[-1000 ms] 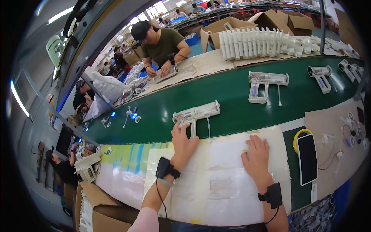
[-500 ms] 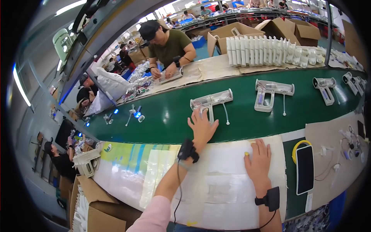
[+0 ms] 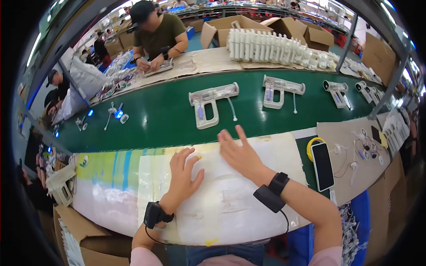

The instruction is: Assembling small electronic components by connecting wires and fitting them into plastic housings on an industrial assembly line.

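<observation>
My left hand hovers over or rests on the white-covered worktop, fingers spread, holding nothing. To its right, my right hand points up and leftward toward the green belt, its fingers apart and also free of any object. Just beyond my hands on the belt lies a white gun-shaped plastic shell, with wires and a purple part inside and a thin cord with a white tip beside it. A similar shell lies farther right. Neither hand touches a shell.
Lit blue lamp parts lie on the belt at left. A phone and a yellow ring lie right, near small wired parts. Across the belt, a person works beside lined-up white shells. Open cardboard box stands lower left.
My left hand has drawn back from the shell on the belt to the worktop. My right hand has moved from flat on the worktop toward the belt. The whole view has shifted.
</observation>
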Action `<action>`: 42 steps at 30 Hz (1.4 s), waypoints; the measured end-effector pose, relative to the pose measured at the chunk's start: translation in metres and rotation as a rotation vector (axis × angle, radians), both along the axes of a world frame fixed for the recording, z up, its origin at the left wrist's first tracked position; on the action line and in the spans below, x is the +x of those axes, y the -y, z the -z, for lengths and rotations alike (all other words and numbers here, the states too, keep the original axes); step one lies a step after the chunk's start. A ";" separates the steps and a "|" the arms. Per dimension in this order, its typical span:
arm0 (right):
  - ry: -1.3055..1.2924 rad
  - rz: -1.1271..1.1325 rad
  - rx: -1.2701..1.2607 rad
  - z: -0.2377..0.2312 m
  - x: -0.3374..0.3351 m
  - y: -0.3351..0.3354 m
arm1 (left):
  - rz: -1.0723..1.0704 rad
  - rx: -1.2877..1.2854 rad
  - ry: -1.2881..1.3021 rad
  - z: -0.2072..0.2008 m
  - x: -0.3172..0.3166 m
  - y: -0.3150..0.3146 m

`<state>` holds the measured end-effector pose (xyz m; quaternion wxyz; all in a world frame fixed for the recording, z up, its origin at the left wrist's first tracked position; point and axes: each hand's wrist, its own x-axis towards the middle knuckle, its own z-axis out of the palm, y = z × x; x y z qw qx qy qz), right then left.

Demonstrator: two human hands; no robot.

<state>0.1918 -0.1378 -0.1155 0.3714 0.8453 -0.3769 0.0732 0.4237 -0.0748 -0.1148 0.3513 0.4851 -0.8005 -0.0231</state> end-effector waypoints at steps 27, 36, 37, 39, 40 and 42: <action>0.082 -0.824 0.116 -0.156 0.233 0.008 | -0.231 0.054 0.069 0.037 0.144 -0.025; 0.141 -0.684 0.373 -0.140 0.231 0.010 | -0.314 0.153 0.140 0.048 0.146 -0.030; 0.196 -0.606 0.489 -0.135 0.220 0.006 | -0.294 0.156 0.140 0.048 0.143 -0.029; 0.501 -0.574 0.715 -0.106 0.191 0.004 | -0.304 0.155 0.150 0.048 0.141 -0.027; 0.690 -0.554 0.747 -0.079 0.174 0.004 | -0.295 0.138 0.169 0.045 0.139 -0.027; 0.822 -0.469 0.678 -0.020 0.144 0.004 | -0.300 0.102 0.190 0.039 0.135 -0.027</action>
